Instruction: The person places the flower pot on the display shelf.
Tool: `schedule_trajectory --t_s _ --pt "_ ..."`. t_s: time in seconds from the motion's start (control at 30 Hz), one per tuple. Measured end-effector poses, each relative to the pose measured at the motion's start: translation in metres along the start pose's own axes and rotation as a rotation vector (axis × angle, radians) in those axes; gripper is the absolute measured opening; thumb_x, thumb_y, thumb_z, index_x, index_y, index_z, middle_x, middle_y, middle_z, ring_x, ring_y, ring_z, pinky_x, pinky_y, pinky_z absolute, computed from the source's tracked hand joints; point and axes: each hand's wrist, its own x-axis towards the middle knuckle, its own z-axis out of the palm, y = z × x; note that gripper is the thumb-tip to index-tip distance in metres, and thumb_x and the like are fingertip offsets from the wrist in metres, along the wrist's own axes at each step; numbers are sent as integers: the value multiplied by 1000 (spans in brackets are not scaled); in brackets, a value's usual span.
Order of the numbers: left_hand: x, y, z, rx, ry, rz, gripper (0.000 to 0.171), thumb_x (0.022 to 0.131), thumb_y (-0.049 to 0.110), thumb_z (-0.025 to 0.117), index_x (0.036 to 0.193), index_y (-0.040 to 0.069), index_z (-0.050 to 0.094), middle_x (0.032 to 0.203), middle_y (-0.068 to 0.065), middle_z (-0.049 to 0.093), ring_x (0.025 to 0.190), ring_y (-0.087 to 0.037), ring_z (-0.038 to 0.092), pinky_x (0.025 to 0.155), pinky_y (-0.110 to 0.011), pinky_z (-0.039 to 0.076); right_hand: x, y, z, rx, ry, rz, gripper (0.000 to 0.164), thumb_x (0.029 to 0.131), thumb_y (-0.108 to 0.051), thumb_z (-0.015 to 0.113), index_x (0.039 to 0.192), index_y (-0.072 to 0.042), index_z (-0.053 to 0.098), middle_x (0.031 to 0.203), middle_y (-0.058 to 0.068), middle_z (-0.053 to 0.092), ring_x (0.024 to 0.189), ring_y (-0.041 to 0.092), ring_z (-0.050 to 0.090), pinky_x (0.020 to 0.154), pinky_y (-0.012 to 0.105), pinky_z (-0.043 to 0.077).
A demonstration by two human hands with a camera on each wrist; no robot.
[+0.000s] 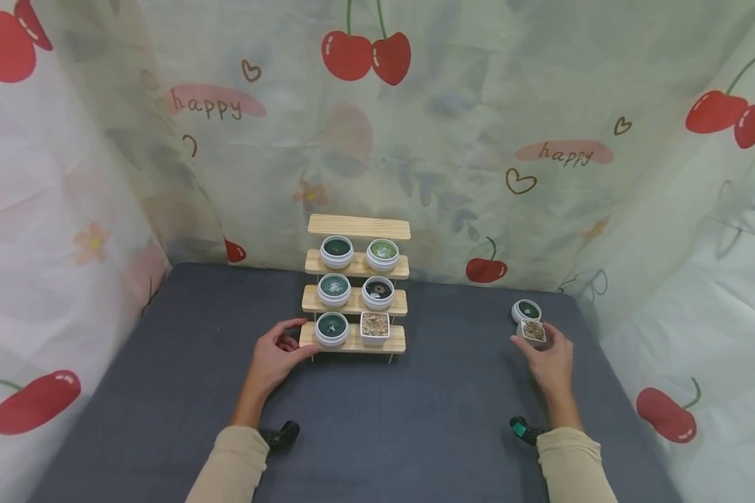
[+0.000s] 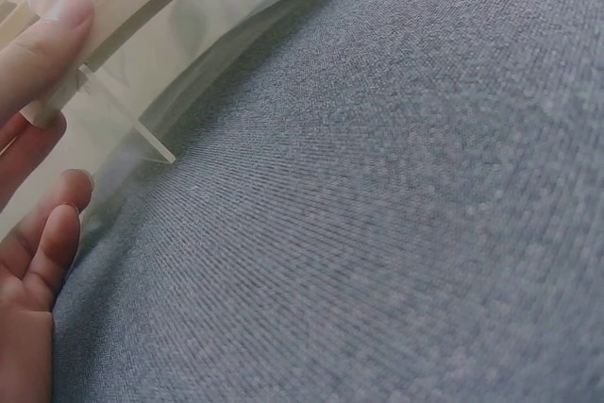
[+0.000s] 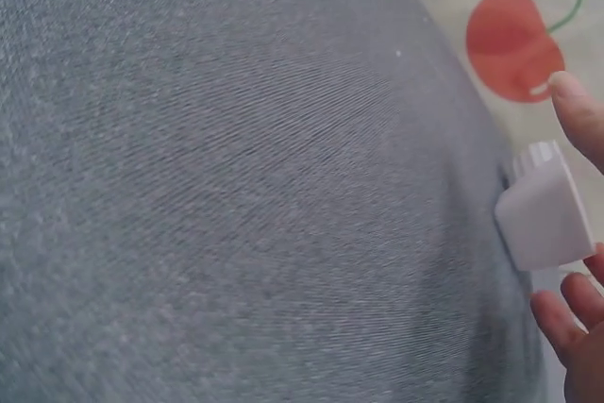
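A wooden tiered stand [image 1: 355, 299] holds round white pots with green plants and a square white pot [image 1: 374, 328] with speckled filling. At the left end of its lowest board [image 2: 123, 18], my left hand [image 1: 275, 355] grips the wood, thumb above and fingers below. Far to the right, my right hand [image 1: 550, 358] is around another square pot [image 1: 532, 331] with similar filling. In the right wrist view, the thumb [image 3: 580, 118] stands apart from this square pot, while fingers lie along its other side. A round pot [image 1: 526, 309] with dark green contents stands just behind it.
Dark grey cloth [image 1: 459, 398] covers the table. Curtains printed with cherries [image 1: 366, 56] surround it at the back and sides. A black strap piece [image 1: 281, 436] sticks out by the left wrist, and another [image 1: 525, 430] by the right.
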Motion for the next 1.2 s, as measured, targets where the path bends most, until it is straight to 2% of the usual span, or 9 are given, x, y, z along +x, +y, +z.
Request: schedule_trajectory --t_s 0.1,0.2,0.3,0.43,0.57,0.67,0.77,0.9,1.2 --pt "0 -1 0 1 -5 -7 63 70 43 93 126 28 69 89 -11 66 76 -17 59 65 -23 46 2 5 4 -6 14 -1 82 84 -30 85 147 6 45 138 31 54 121 40 52 98 48 41" --pt "1 -1 -1 0 -6 -7 62 71 43 93 126 27 69 89 -11 66 76 -17 59 65 -23 46 2 10 7 -7 4 39 84 86 -32 83 150 3 42 135 29 58 111 34 56 87 36 40" --pt "1 0 -1 2 -3 0 62 71 43 93 126 27 69 89 -11 66 76 -17 59 65 -23 46 1 13 9 34 -19 100 88 88 -33 81 155 -1 34 141 27 55 117 33 54 89 33 38" --pt "2 1 -1 6 -5 3 61 71 44 93 126 28 69 89 -11 65 76 -17 59 65 -23 46 0 15 11 81 -19 150 91 87 -31 82 157 -7 29 145 28 52 124 37 53 96 40 39" --pt "1 0 0 4 -11 -3 61 72 43 93 126 27 69 91 -12 65 77 -16 59 66 -22 46 1 17 14 80 1 170 89 87 -38 81 155 -9 31 140 26 55 120 34 55 90 35 40" --pt "0 0 0 -1 -9 -1 61 72 41 93 126 27 69 91 -13 66 77 -15 58 66 -22 46 3 15 14 86 13 192 86 88 -43 79 153 -9 33 135 24 57 111 27 56 81 25 40" --pt "0 -1 0 -3 -4 5 61 72 41 93 126 27 69 90 -12 66 76 -16 58 65 -22 46 6 14 15 75 42 210 78 89 -43 78 149 -11 39 127 20 62 95 10 55 71 15 38" --pt "0 -1 0 -7 1 14 62 71 42 94 125 27 69 89 -10 66 76 -16 59 65 -22 46 9 13 15 57 77 211 71 89 -39 78 144 -11 44 118 19 65 80 -1 49 65 11 36" --pt "-1 0 0 -4 -6 11 62 73 42 92 127 25 69 91 -11 66 75 -13 58 65 -22 46 9 12 15 94 57 220 73 91 -32 76 149 -6 41 140 25 56 117 32 58 82 23 39"
